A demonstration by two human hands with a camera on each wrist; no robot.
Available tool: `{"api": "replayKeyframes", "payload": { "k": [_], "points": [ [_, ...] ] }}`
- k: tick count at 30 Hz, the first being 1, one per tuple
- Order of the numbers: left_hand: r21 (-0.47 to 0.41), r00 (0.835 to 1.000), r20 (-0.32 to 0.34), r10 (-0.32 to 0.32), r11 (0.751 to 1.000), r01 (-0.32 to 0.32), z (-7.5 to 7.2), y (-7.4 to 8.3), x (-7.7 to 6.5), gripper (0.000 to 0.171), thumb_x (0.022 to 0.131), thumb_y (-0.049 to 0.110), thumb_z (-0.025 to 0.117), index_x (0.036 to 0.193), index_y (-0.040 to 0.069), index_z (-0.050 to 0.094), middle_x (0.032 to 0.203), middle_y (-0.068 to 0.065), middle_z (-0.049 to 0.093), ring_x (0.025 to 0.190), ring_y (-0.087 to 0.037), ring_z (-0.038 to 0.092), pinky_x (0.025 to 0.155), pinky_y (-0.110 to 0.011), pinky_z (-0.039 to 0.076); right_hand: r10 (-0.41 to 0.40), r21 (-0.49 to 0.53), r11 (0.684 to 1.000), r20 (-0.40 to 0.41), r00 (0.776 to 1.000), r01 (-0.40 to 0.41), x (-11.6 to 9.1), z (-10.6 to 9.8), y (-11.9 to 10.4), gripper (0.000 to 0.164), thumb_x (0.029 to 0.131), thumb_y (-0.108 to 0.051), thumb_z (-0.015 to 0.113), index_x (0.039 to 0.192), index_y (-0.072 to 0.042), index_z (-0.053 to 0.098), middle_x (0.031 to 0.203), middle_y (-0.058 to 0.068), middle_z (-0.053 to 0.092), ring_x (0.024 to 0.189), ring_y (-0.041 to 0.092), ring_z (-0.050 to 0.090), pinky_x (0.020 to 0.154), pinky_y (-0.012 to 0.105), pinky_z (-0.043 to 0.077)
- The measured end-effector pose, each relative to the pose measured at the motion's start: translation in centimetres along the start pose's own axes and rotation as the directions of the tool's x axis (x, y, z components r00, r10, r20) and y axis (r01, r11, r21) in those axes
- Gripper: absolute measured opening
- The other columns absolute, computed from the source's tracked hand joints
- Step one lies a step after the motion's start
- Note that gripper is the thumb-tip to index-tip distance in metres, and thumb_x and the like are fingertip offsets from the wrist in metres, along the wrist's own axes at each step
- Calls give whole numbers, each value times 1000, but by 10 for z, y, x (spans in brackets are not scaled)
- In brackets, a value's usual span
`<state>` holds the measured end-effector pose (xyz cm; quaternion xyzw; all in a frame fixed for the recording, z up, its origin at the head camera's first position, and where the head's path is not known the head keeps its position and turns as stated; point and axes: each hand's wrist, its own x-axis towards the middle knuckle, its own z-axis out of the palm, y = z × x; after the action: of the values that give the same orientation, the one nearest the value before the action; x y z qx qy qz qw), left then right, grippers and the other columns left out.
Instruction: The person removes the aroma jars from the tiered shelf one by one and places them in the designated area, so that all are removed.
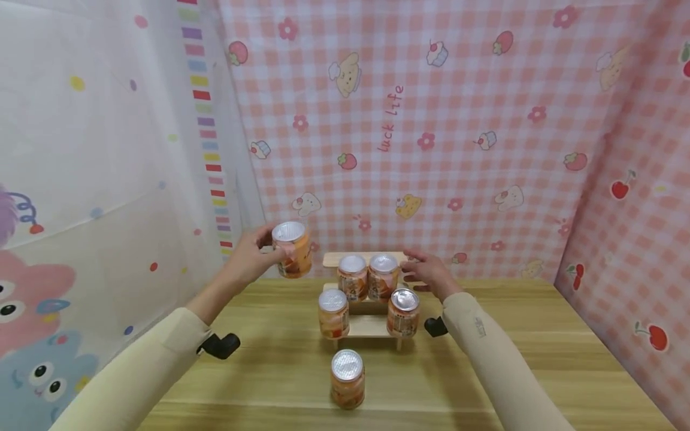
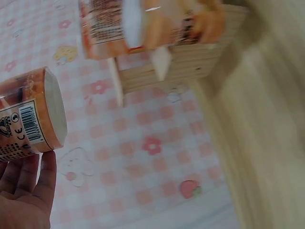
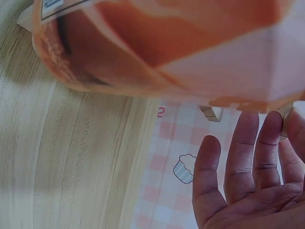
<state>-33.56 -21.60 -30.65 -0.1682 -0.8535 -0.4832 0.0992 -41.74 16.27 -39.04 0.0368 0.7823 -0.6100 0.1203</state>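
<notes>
My left hand grips an orange-labelled can with a silver lid, held up to the left of a small wooden tiered rack. In the left wrist view, the can shows a barcode, with fingers against it. My right hand is at the right end of the rack's top tier, its fingers loosely extended. Two matching cans stand side by side on the middle tier. On the lowest tier, one can stands left and another right.
Another can stands on the wooden table in front of the rack. Behind the table hangs a pink checked cloth. A white patterned curtain closes off the left side, and more checked cloth the right.
</notes>
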Motion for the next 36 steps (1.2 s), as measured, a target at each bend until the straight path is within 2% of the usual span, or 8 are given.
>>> {"api": "replayKeyframes", "payload": {
  "k": [5,8,12,15,21,29,36],
  "points": [
    [-2,999,-9,-31,1000,31,5,-18,-33,67,88,29,76,143,1,48,127,-18,61,118,-34,56,89,-43,52,5,13,1000,12,1000,-5,-1,2,-1,58,102,-23,57,155,-16,36,141,22,52,126,39,52,103,56,41],
    [-34,999,-8,-33,999,33,11,-28,-55,66,88,23,76,142,-1,47,126,-19,61,118,-34,56,93,-44,51,8,23,1000,18,1000,-9,-1,3,-1,58,102,-23,58,155,-17,35,142,22,52,127,40,51,104,56,40],
    [-89,1000,4,-25,996,25,21,-40,-82,63,87,15,76,140,-5,48,124,-19,62,115,-30,57,95,-38,51,4,14,1000,25,1000,-5,-2,5,1,57,102,-22,58,154,-15,37,140,23,53,125,40,53,103,57,40],
    [-146,999,20,-27,989,30,29,-48,-97,61,86,10,76,139,-5,49,122,-19,62,111,-27,59,90,-32,53,-2,3,1000,31,1000,2,-2,6,1,56,102,-22,58,154,-15,38,139,23,53,125,39,53,104,57,40],
    [-240,997,48,-59,968,69,49,-63,-114,63,83,9,77,137,-6,50,119,-19,61,107,-25,61,84,-29,55,-26,-10,1000,21,999,26,-2,3,-1,56,103,-24,56,155,-16,37,138,22,54,126,40,52,104,57,39],
    [-214,992,97,-78,972,97,78,-85,-133,64,80,13,83,134,-3,54,119,-14,63,112,-25,59,93,-33,52,-6,-4,1000,19,1000,6,-4,0,-2,55,103,-22,55,155,-17,37,140,21,53,128,39,50,104,56,41],
    [-218,979,172,-113,964,150,98,-98,-147,70,80,19,84,137,-3,51,124,-14,60,118,-31,56,98,-37,50,-12,-16,1000,11,1000,12,-3,1,-2,54,103,-20,54,154,-15,37,139,22,52,126,40,52,101,55,43]
  ]
}}
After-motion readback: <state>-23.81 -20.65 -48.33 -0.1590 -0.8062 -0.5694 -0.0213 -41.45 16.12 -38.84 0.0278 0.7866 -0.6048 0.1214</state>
